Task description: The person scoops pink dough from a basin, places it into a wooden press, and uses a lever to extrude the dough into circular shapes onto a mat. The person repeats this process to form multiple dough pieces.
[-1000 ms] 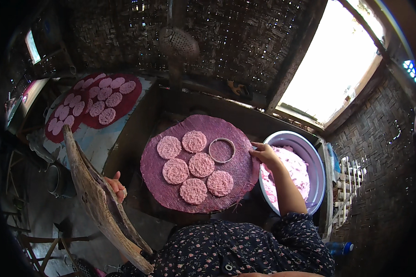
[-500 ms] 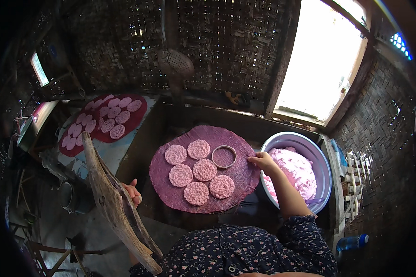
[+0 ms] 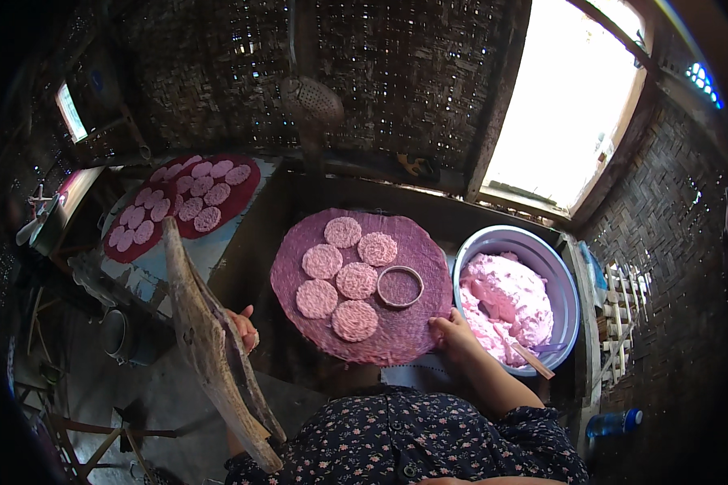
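Note:
My right hand (image 3: 449,331) grips the right edge of a round purple mat (image 3: 352,315). Several pink textured discs (image 3: 356,279) and a thin ring (image 3: 400,301) lie on it, the ring toward the right. My left hand (image 3: 245,327) is partly hidden behind a long, weathered, split piece of wood (image 3: 198,331); its fingers curl round something pale that I cannot make out. Right of the mat is a lavender bowl (image 3: 569,299) of pink mixture (image 3: 518,295), with a wooden stick (image 3: 534,362) and a purple handle (image 3: 552,347) in it.
At the left, red mats (image 3: 226,210) with pink discs lie on a pale blue surface (image 3: 178,254). A pot (image 3: 117,335) sits below. Woven walls (image 3: 404,81) surround me, with a bright window (image 3: 558,105), a hanging perforated ladle (image 3: 311,101) and a blue bottle (image 3: 611,423).
The mat has turned clockwise; its ring and discs have shifted round. My right hand has moved down with the edge, exposing more of the bowl and the stick in it.

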The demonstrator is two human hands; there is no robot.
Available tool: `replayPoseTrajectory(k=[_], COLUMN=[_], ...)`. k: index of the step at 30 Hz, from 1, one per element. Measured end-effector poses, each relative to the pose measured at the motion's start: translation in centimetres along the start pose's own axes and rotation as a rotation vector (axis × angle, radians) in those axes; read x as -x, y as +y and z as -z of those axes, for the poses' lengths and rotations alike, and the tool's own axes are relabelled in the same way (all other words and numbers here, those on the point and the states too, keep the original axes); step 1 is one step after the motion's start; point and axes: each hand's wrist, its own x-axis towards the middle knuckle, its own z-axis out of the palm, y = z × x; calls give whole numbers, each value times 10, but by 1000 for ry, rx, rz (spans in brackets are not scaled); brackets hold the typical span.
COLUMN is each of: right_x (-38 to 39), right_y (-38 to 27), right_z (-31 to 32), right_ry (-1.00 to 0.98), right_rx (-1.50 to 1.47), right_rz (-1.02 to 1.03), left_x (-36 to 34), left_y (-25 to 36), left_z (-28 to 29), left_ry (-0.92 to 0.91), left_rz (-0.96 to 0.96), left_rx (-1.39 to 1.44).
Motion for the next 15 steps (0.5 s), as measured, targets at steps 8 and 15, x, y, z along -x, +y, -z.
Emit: replayPoseTrajectory(k=[8, 15], right_x=[36, 75], right_y=[5, -48], right_z=[-11, -13], right_ry=[-63, -90], right_rx=[-49, 280], right_rz=[-140, 427], left_x=[-32, -68], left_y=[-31, -72], left_z=[-8, -49], left_ry=[-140, 5], left_rz=[198, 277], left_rx=[86, -438])
